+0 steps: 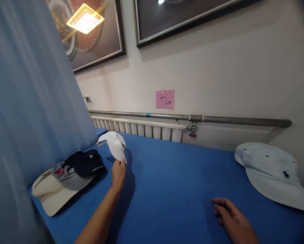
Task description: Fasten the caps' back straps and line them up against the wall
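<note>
My left hand (pixel 118 174) pinches the brim of a white baseball cap (pixel 114 144), which is raised over the far left part of the blue-covered table (pixel 167 189). Its shadow falls on the cover. To the left lie overlapping caps: a navy cap (pixel 84 162) on top, a grey cap (pixel 74 181) under it, and a beige cap (pixel 48 186) outermost. My right hand (pixel 234 220) hovers low over the table at the lower right, fingers loosely curled and slightly apart, with nothing visible in them. A pale blue cap (pixel 268 169) lies beyond it, at the right.
A blue curtain (pixel 35 101) hangs along the left side. Behind the table run a metal pipe (pixel 233 120) with a red-handled valve (pixel 193 135) and a white radiator (pixel 152 130). A pink note (pixel 165 99) and framed pictures are on the wall.
</note>
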Demonstrator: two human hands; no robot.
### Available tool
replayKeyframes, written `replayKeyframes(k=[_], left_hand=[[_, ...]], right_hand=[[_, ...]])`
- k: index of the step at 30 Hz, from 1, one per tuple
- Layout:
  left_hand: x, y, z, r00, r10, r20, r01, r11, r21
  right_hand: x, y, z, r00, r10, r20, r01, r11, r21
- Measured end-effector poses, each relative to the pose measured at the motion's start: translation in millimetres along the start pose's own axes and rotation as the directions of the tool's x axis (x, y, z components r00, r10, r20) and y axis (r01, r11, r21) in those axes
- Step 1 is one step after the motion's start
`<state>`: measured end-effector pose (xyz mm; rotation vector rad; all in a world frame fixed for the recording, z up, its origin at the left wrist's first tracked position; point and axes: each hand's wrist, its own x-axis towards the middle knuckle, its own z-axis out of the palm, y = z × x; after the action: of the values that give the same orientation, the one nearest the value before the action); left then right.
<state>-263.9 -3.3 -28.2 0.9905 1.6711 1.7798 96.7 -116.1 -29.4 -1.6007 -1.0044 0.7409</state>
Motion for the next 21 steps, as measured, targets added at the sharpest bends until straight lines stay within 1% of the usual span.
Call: replayKeyframes(k=[1,3,5,7,9,10,12,13,15,16,17,18,19,20,21], left_hand=[[-13.4,2.9,4.3,0.997,0.061,0.04,-0.062,0.997,0.039],[-41.8,8.1,14.2,0.978,0.163,0.129,-0.176,0.98,0.095],[-69.6,11.7,24.5,0.944,0.237,0.23,-0.266,0.959,0.103],[-94.7,12.6,34.9,0.891,0.299,0.34,-0.35,0.932,0.097],[-117.4,10.7,45.3,0.818,0.341,0.464,-0.452,0.88,0.149],[-128.4,8.8,50.4,0.775,0.343,0.53,-0.506,0.84,0.196],[-151.5,4.9,59.6,0.693,0.312,0.65,-0.596,0.755,0.272],[-163.8,3.5,63.2,0.664,0.296,0.687,-0.615,0.739,0.275],[-188.9,3.1,67.8,0.625,0.307,0.718,-0.614,0.761,0.209],[-200.7,4.4,68.7,0.612,0.324,0.722,-0.6,0.784,0.156],[-211.0,6.8,68.7,0.59,0.337,0.734,-0.588,0.803,0.103],[-219.1,10.0,68.2,0.547,0.346,0.762,-0.583,0.811,0.05],[-224.0,13.7,67.4,0.482,0.358,0.8,-0.585,0.811,-0.011],[-225.3,17.6,66.5,0.414,0.38,0.827,-0.591,0.804,-0.073],[-222.5,21.2,65.8,0.369,0.414,0.832,-0.595,0.793,-0.131]], right_hand=[[-0.8,-0.6,-0.3,1.0,-0.006,0.003,0.006,1.0,0.014],[-3.1,-2.0,-1.3,1.0,-0.009,0.003,0.009,0.999,0.043],[-6.0,-2.4,-2.2,1.0,-0.012,0.007,0.012,0.997,0.082],[-9.1,-1.3,-2.0,0.999,-0.013,0.03,0.009,0.991,0.13],[-12.9,0.6,-0.1,0.998,0.0,0.058,-0.012,0.98,0.199],[-15.1,1.2,1.6,0.998,0.016,0.068,-0.032,0.969,0.246],[-20.3,0.6,5.8,0.993,0.077,0.084,-0.101,0.932,0.348],[-23.2,-0.8,8.0,0.991,0.098,0.09,-0.126,0.912,0.39],[-28.4,-5.1,11.5,0.986,0.132,0.102,-0.163,0.894,0.417],[-30.5,-7.6,12.7,0.985,0.134,0.107,-0.166,0.901,0.4],[-32.0,-9.8,13.2,0.986,0.125,0.112,-0.158,0.917,0.365],[-32.8,-11.4,13.2,0.988,0.108,0.111,-0.138,0.938,0.316],[-33.0,-12.1,12.6,0.991,0.086,0.101,-0.11,0.958,0.265],[-32.7,-12.0,11.7,0.994,0.067,0.086,-0.084,0.972,0.22],[-32.1,-11.1,10.4,0.996,0.055,0.072,-0.067,0.98,0.187]])
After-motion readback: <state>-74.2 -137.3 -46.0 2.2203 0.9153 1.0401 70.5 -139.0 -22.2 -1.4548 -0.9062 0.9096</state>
